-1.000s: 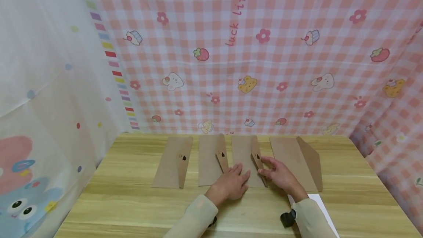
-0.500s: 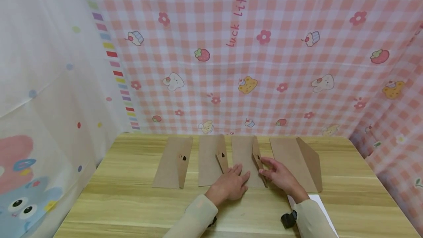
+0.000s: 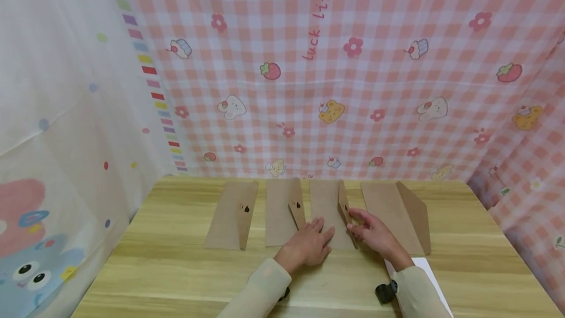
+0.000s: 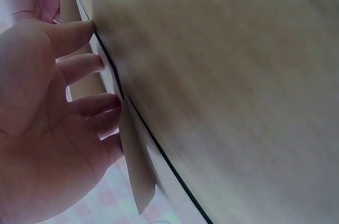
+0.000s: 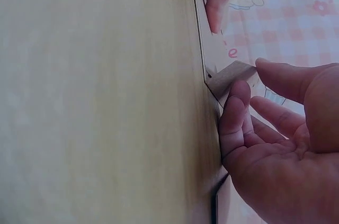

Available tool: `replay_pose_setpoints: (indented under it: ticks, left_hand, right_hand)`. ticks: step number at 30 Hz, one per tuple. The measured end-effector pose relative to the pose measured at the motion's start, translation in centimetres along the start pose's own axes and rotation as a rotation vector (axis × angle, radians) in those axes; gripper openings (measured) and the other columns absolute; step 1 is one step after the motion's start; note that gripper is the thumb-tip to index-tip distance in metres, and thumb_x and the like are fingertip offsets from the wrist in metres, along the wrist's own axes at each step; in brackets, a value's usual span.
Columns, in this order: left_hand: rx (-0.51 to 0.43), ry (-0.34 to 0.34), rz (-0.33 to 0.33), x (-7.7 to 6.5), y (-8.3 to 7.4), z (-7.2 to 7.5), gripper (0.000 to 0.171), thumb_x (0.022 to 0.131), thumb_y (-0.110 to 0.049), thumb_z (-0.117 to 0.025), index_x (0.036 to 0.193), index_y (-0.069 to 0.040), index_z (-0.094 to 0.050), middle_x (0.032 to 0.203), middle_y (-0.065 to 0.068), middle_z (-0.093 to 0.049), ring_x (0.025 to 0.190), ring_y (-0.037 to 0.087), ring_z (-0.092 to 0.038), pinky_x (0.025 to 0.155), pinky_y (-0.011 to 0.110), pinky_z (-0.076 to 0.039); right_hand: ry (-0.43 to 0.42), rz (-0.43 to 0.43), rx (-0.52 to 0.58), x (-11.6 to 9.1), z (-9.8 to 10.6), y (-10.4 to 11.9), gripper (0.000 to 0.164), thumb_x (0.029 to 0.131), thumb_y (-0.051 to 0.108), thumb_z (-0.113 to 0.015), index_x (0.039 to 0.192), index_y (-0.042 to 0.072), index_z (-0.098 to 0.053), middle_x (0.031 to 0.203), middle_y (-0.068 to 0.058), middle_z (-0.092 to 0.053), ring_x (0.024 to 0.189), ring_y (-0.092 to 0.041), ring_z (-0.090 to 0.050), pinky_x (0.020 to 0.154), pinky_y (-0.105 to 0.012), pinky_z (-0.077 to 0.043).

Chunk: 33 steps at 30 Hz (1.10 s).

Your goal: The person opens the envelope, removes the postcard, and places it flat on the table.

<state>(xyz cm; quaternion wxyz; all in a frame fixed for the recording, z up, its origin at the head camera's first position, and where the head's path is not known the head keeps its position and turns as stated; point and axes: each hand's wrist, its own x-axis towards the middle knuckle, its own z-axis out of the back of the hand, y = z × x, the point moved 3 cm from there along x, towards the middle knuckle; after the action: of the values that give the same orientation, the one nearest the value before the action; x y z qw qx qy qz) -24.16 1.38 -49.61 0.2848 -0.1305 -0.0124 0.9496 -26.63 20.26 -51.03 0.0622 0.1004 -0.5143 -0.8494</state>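
Brown kraft envelopes stand in a row on the wooden table. My left hand (image 3: 304,246) rests on the lower part of the third envelope (image 3: 325,193), its fingers spread. The wrist of that hand crosses just below the second envelope (image 3: 279,210). At the third envelope's right side, my right hand (image 3: 375,234) holds the half-raised flap (image 3: 344,202), partly hiding it. In the right wrist view the thumb tip meets the edge of this flap (image 5: 230,74), with curled fingers behind it. The left wrist view shows the left palm (image 4: 39,107) and fingertips along the envelope surface.
The first envelope (image 3: 227,215) has its flap folded over, showing a dark print. At the right, the last envelope (image 3: 388,210) lies with its flap spread out. White paper (image 3: 423,269) lies partly under the right sleeve. Patterned cloth (image 3: 331,63) hangs behind the table (image 3: 176,269).
Both hands stay nearly where they were. The flap at my right hand has tipped slightly to the right and its face looks narrower.
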Motion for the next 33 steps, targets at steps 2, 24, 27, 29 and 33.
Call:
replay_pose_setpoints:
  ticks: [2, 24, 27, 29, 33]
  left_hand:
    - [-0.003, 0.003, 0.002, 0.05, -0.01, 0.04, 0.053, 0.105, -0.039, -0.046, 0.155, -0.024, -0.036, 0.162, 0.011, -0.027, 0.151, 0.021, -0.022, 0.12, 0.038, -0.025]
    - [-0.012, -0.007, -0.007, -0.04, 0.07, 0.04, 0.053, 0.104, -0.038, -0.047, 0.154, -0.024, -0.037, 0.162, 0.011, -0.028, 0.151, 0.021, -0.022, 0.12, 0.037, -0.026]
    - [-0.009, -0.01, -0.007, -0.07, 0.08, 0.06, 0.053, 0.104, -0.039, -0.047, 0.154, -0.024, -0.037, 0.162, 0.011, -0.028, 0.151, 0.021, -0.022, 0.12, 0.037, -0.026]
    - [-0.012, -0.012, -0.007, -0.07, 0.08, 0.06, 0.053, 0.104, -0.039, -0.047, 0.154, -0.024, -0.038, 0.162, 0.011, -0.028, 0.151, 0.021, -0.022, 0.12, 0.038, -0.026]
    - [-0.017, -0.016, -0.009, -0.06, 0.09, 0.05, 0.053, 0.104, -0.038, -0.047, 0.154, -0.023, -0.038, 0.162, 0.012, -0.028, 0.151, 0.021, -0.023, 0.12, 0.038, -0.026]
  right_hand:
    - [-0.005, 0.005, -0.01, -0.01, 0.02, -0.01, 0.051, 0.1, 0.014, -0.058, 0.146, -0.002, -0.043, 0.151, -0.025, -0.042, 0.113, -0.029, -0.06, 0.082, -0.03, -0.051]
    - [-0.016, 0.032, -0.013, -0.12, -0.03, 0.19, 0.05, 0.1, 0.008, -0.057, 0.147, 0.002, -0.043, 0.148, -0.025, -0.045, 0.113, -0.031, -0.061, 0.085, -0.035, -0.054]
    - [-0.017, 0.052, -0.01, -0.17, -0.01, 0.26, 0.05, 0.099, 0.007, -0.057, 0.147, 0.001, -0.043, 0.146, -0.027, -0.046, 0.11, -0.03, -0.063, 0.081, -0.032, -0.054]
    - [-0.021, 0.066, -0.002, -0.23, 0.0, 0.32, 0.05, 0.099, 0.005, -0.058, 0.146, 0.0, -0.043, 0.144, -0.028, -0.048, 0.108, -0.03, -0.063, 0.078, -0.03, -0.054]
    - [-0.032, 0.086, 0.016, -0.44, 0.06, 0.46, 0.051, 0.098, 0.003, -0.057, 0.147, 0.0, -0.043, 0.14, -0.03, -0.05, 0.105, -0.031, -0.064, 0.073, -0.029, -0.054]
